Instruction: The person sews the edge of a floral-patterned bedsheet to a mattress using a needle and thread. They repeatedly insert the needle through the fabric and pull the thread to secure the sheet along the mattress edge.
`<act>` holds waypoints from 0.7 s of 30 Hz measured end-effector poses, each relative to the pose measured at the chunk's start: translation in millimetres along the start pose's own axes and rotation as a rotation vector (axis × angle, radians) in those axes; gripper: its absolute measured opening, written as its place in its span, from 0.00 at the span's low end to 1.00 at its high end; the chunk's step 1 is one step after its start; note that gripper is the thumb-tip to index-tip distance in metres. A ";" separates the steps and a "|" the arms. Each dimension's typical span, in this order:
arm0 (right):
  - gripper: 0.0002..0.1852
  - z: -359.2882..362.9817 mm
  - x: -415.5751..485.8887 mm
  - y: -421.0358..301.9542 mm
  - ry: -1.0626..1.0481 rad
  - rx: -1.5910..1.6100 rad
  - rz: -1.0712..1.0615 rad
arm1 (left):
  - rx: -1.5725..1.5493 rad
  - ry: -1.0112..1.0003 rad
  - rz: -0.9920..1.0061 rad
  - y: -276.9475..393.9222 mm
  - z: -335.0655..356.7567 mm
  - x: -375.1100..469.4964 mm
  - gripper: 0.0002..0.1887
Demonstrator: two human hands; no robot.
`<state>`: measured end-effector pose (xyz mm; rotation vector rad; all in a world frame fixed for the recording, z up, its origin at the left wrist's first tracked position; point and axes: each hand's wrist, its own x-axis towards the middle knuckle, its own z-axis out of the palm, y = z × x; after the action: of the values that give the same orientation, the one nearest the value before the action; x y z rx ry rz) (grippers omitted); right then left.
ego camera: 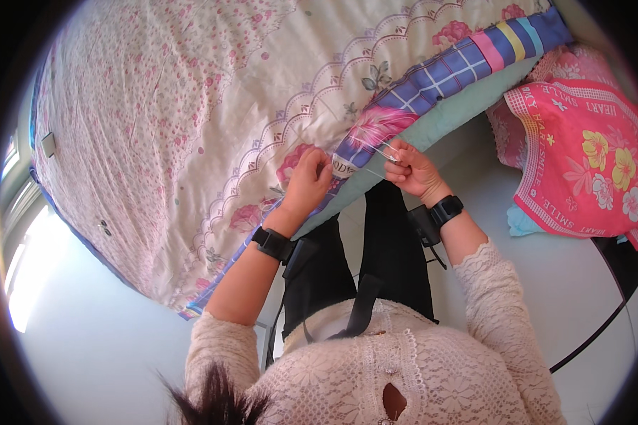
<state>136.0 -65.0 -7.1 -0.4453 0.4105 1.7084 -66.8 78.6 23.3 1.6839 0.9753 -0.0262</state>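
Note:
A floral quilt (234, 106) with a blue checked border (441, 79) is spread over a bed before me. My right hand (406, 164) has its fingers curled around white thread (372, 146), held just off the quilt's near edge. Strands of it run from the fingers toward a pink feather print on the border. My left hand (311, 178) rests at the same edge, left of a printed white patch (343, 167), its thumb and fingers close together. Whether it pinches cloth or thread is hidden. Loose white thread lies by the left wrist. No needle can be made out.
A pale green padded bed edge (446, 119) runs below the border. At the right, a pink flowered cloth (590, 159) is draped over a black-framed piece of furniture (624, 265). Small dark objects (105, 228) and a small light rectangular object (48, 144) lie on the quilt's left part.

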 end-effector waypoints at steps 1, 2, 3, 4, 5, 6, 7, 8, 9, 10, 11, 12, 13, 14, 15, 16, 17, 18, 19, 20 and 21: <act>0.03 0.3 0.0 0.6 0.001 0.008 0.004 | 0.029 0.020 0.035 0.8 -1.3 -0.8 0.05; 0.03 0.6 -0.1 1.4 0.010 0.017 0.009 | 0.051 0.034 0.050 1.8 -3.2 -1.8 0.05; 0.05 0.8 -0.3 2.2 0.025 0.008 -0.009 | 0.068 0.035 0.046 3.1 -5.8 -3.2 0.05; 0.07 0.7 -0.4 2.8 0.048 -0.001 -0.027 | 0.029 0.038 0.061 4.4 -9.6 -4.3 0.05; 0.09 0.4 -0.6 3.1 0.071 -0.006 -0.043 | -0.016 0.028 0.057 5.5 -14.5 -5.7 0.06; 0.08 -0.1 -0.7 3.3 0.062 -0.003 -0.040 | -0.060 0.017 0.052 6.7 -19.8 -7.8 0.06; 0.08 -0.9 -0.7 3.2 0.052 0.003 -0.037 | -0.119 -0.031 0.035 7.4 -26.6 -9.8 0.06; 0.07 -1.6 -0.6 2.9 0.040 0.009 -0.033 | -0.178 -0.079 0.017 7.9 -33.7 -11.9 0.07; 0.07 -2.4 -0.5 2.7 0.031 0.009 -0.029 | -0.233 -0.118 -0.018 8.5 -37.8 -14.9 0.07; 0.07 -3.1 -0.7 2.4 0.023 0.009 -0.025 | -0.407 -0.095 -0.041 9.4 -38.9 -19.7 0.08; 0.06 -3.5 -0.4 2.3 0.014 0.007 -0.021 | -0.578 -0.062 -0.079 9.9 -39.7 -25.1 0.09; 0.06 -3.6 -0.4 2.8 0.032 0.002 -0.014 | -0.746 -0.069 -0.088 8.3 -42.2 -27.2 0.10; 0.06 -3.4 -0.6 3.4 0.052 -0.003 -0.007 | -0.840 -0.071 -0.094 6.2 -43.3 -29.7 0.11; 0.06 -2.8 -0.1 4.2 0.057 -0.009 0.000 | -0.931 -0.113 -0.072 2.0 -49.2 -30.8 0.11; 0.05 -2.0 0.8 5.1 0.048 -0.011 0.009 | -1.029 -0.148 -0.042 -3.2 -55.1 -31.6 0.12; 0.04 -0.9 2.0 6.2 0.025 -0.014 0.018 | -0.948 -0.153 -0.073 -9.3 -59.8 -32.6 0.13; 0.04 0.2 3.3 7.0 0.004 -0.018 0.027 | -0.874 -0.151 -0.097 -16.3 -64.5 -33.9 0.13; 0.04 1.5 4.3 7.7 0.003 -0.041 0.030 | -0.810 -0.147 -0.124 -24.0 -69.7 -36.0 0.14; 0.04 2.6 5.8 8.4 0.002 -0.064 0.034 | -0.723 -0.112 -0.179 -31.4 -75.0 -40.7 0.14; 0.03 3.8 8.0 8.9 -0.009 -0.084 0.033 | -0.646 -0.076 -0.235 -38.2 -80.6 -47.7 0.14; 0.04 4.7 10.3 9.4 0.027 -0.121 0.056 | -0.577 -0.050 -0.289 -44.6 -85.6 -55.7 0.14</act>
<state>124.7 -55.6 -8.0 -0.5502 0.3433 1.7896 -168.9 117.0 46.1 1.0059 1.0592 0.0204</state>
